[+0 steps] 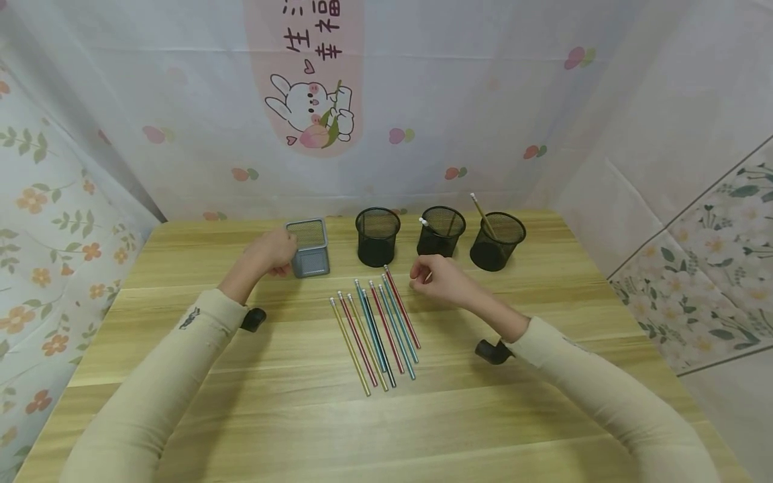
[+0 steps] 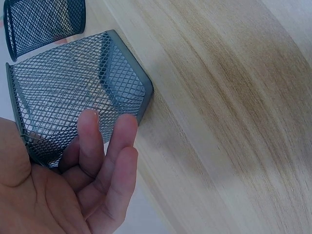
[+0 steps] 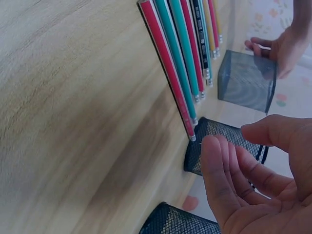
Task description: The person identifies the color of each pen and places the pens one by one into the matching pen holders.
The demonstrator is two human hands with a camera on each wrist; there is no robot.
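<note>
My left hand (image 1: 279, 251) is at the left side of a square grey mesh pen holder (image 1: 312, 262), gripping its rim. In the left wrist view, several fingers (image 2: 90, 141) curve loosely beside the mesh wall. My right hand (image 1: 445, 280) hovers just in front of the black round holders, right of the pencils' eraser ends. Its thumb and fingertips stand apart with nothing between them, as the right wrist view shows. A row of pencils lies on the table between the hands, among them a red pencil (image 1: 403, 308), blue pencils, a black pencil and a yellow pencil (image 1: 350, 345).
Three round black mesh holders stand at the back: a left holder (image 1: 377, 241), a middle holder (image 1: 430, 245) with a white eraser end over its rim, and a right holder (image 1: 488, 256) with a yellow pencil (image 1: 483, 215) leaning in it. A printed curtain (image 1: 423, 100) hangs behind the wooden table (image 1: 314, 429).
</note>
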